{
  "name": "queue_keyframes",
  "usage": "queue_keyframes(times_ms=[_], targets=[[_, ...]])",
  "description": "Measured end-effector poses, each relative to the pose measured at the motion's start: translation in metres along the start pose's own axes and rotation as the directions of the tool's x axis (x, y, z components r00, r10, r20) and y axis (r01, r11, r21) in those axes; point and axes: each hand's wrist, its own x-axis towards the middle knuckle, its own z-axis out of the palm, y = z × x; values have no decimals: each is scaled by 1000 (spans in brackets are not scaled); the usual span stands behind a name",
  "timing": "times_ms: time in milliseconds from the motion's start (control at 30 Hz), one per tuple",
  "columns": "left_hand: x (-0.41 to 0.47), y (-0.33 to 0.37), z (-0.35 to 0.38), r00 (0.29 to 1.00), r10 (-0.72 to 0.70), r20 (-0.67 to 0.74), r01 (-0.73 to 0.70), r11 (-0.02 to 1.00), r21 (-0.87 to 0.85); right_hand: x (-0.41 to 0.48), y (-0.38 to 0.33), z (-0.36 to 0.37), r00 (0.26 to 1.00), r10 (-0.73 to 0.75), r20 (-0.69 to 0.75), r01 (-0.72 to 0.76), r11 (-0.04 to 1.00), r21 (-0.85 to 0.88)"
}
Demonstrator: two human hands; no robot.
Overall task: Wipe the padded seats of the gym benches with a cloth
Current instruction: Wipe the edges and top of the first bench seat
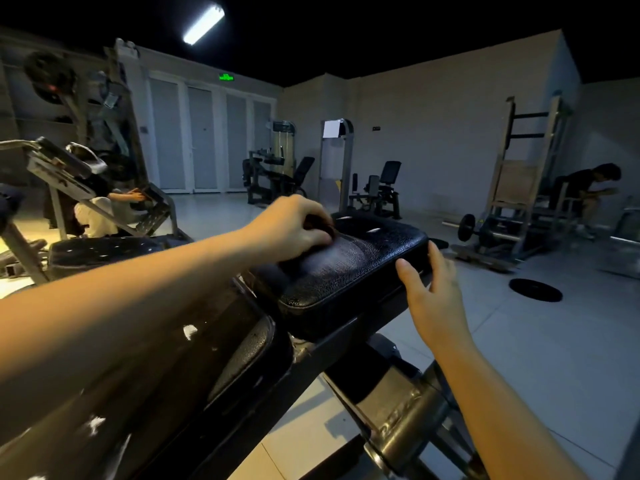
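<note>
A black padded seat (360,271) of a gym bench lies in the middle of the head view, with a pale streak across its top. My left hand (294,223) grips a dark cloth (320,225) and presses it onto the seat's far left part. My right hand (433,292) is held with straight fingers against the seat's right edge, thumb near the top rim. The bench's black back pad (145,375) slopes down to the lower left under my left forearm.
A second black pad (104,251) stands to the left. A person sits at a machine (104,209) on the left, another sits at the far right (588,192). A weight plate (535,289) and a barbell (467,227) lie on the tiled floor on the right.
</note>
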Motion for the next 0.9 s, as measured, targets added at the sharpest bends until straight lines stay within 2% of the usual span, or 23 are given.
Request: queue_keyframes(times_ms=[67, 133, 200, 300, 367, 433, 500, 567, 633, 700, 767, 833, 900], targets=[[17, -17, 1, 985, -165, -56, 168, 984, 58, 0, 1, 0, 1000, -12, -3, 12, 1000, 14], [24, -9, 10, 972, -216, -96, 218, 976, 13, -1, 0, 0, 1000, -20, -2, 20, 1000, 11], [19, 19, 20, 988, -128, -87, 124, 991, -53, -2, 0, -1, 1000, -16, 2, 16, 1000, 4], [-1, 51, 25, 994, 108, -10, -108, 990, -86, 0, 0, -3, 1000, -15, 6, 15, 1000, -6], [-6, 39, 18, 994, 107, 2, -107, 993, -52, -1, 1, -5, 1000, -12, 11, 12, 1000, 10], [0, 6, 7, 999, -37, -33, 37, 999, -8, -2, 1, -5, 1000, -14, 9, 13, 999, 29], [8, -17, 2, 971, -227, -79, 227, 974, -3, -2, 0, -5, 1000, -19, 6, 19, 999, 37], [14, -14, 9, 952, -281, -119, 279, 960, -32, -2, -2, -3, 1000, -14, -2, 14, 999, 30], [13, 9, 18, 972, -200, -122, 190, 978, -90, -3, -3, -3, 1000, -15, 4, 15, 1000, 19], [0, 37, 21, 999, -23, -44, 16, 988, -155, -2, -2, -3, 1000, -22, 16, 21, 1000, 14], [-15, 45, 17, 996, 90, 21, -86, 986, -143, -2, -1, -5, 1000, -15, 18, 14, 1000, 20], [-21, 28, 7, 996, 78, 32, -74, 992, -102, -2, 1, -7, 1000, -13, 11, 13, 1000, 24], [-16, -7, -4, 998, -60, -16, 60, 998, -8, -2, 0, -6, 1000, -15, 11, 15, 1000, 18]])
